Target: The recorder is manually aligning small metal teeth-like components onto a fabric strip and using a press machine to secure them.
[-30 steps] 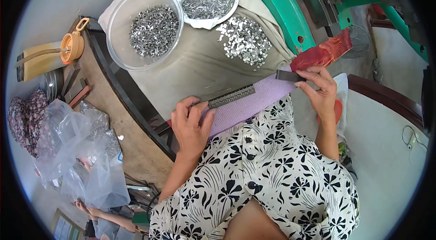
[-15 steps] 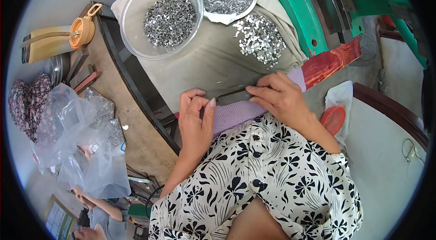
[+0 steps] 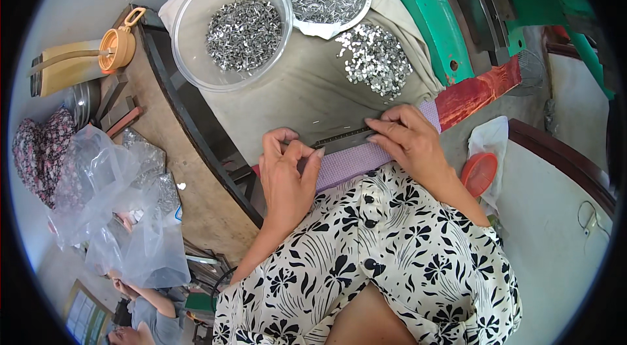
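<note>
A narrow dark metal bar (image 3: 343,141) with a row of small holes or notches along its face lies between my hands. My left hand (image 3: 287,172) pinches its left end between thumb and fingers. At the other end, my right hand (image 3: 416,148) has its thumb and fingers closed on the bar. A purple woven cloth (image 3: 349,163) lies under the near side of the bar. Just beyond it, a couple of thin silvery pins lie on the grey-green cloth (image 3: 281,110). The ends of the bar are hidden by my fingers.
Beyond my hands stand a clear plastic bowl (image 3: 186,51) of small metal pieces and a lined metal dish (image 3: 367,0) of pins. Flat silvery discs (image 3: 375,61) are heaped beside them. A green machine frame (image 3: 424,15) borders the right. Plastic bags (image 3: 153,247) lie left; another person (image 3: 157,309) sits beyond.
The bar has been rolled between my fingers, so its row of holes now shows. Both hands have shifted slightly to the right and remain on its ends.
</note>
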`<state>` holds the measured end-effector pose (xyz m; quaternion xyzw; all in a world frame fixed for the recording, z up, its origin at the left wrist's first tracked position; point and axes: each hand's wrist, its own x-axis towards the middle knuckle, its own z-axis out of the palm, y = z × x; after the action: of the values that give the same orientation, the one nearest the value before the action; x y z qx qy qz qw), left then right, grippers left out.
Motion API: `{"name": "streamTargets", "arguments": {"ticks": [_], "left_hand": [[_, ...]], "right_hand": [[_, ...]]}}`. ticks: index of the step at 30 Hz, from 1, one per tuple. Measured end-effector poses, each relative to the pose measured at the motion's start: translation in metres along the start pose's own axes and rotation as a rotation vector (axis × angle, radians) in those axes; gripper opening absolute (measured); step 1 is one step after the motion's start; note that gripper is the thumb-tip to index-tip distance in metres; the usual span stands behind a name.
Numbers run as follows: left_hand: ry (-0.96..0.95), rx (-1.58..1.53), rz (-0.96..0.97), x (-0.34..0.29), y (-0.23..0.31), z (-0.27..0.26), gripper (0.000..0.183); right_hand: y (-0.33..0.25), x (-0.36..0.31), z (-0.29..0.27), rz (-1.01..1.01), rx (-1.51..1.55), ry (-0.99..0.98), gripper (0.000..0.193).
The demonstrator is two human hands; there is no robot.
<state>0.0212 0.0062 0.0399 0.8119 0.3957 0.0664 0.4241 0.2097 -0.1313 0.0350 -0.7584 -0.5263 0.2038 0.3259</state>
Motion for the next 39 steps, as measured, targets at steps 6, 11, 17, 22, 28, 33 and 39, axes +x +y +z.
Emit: {"name": "streamTargets", "arguments": {"ticks": [6, 11, 17, 22, 28, 33, 39], "left_hand": [[-0.035, -0.075, -0.093, 0.003, 0.003, -0.001, 0.018], [-0.001, -0.054, -0.029, 0.000, 0.000, 0.000, 0.021], [-0.045, 0.016, 0.127, -0.001, -0.014, 0.001, 0.029], [-0.065, 0.105, 0.268, 0.002, -0.008, -0.004, 0.029], [0.023, 0.156, 0.640, 0.044, 0.043, -0.006, 0.031], [0.040, 0.115, 1.058, 0.133, 0.139, 0.017, 0.027], [-0.045, 0.274, 1.274, 0.201, 0.202, 0.055, 0.020]], "right_hand": [[-0.002, -0.004, 0.000, 0.153, -0.065, 0.169, 0.041], [0.004, -0.008, 0.002, 0.088, -0.120, 0.119, 0.038], [0.025, -0.016, 0.009, -0.145, -0.084, 0.214, 0.035], [0.026, -0.016, 0.002, -0.152, -0.029, 0.187, 0.032], [0.026, -0.014, -0.054, -0.207, -0.152, 0.388, 0.028], [0.044, -0.016, -0.120, -0.034, -0.204, 0.699, 0.032], [0.066, -0.013, -0.138, 0.119, -0.087, 0.851, 0.021]]}}
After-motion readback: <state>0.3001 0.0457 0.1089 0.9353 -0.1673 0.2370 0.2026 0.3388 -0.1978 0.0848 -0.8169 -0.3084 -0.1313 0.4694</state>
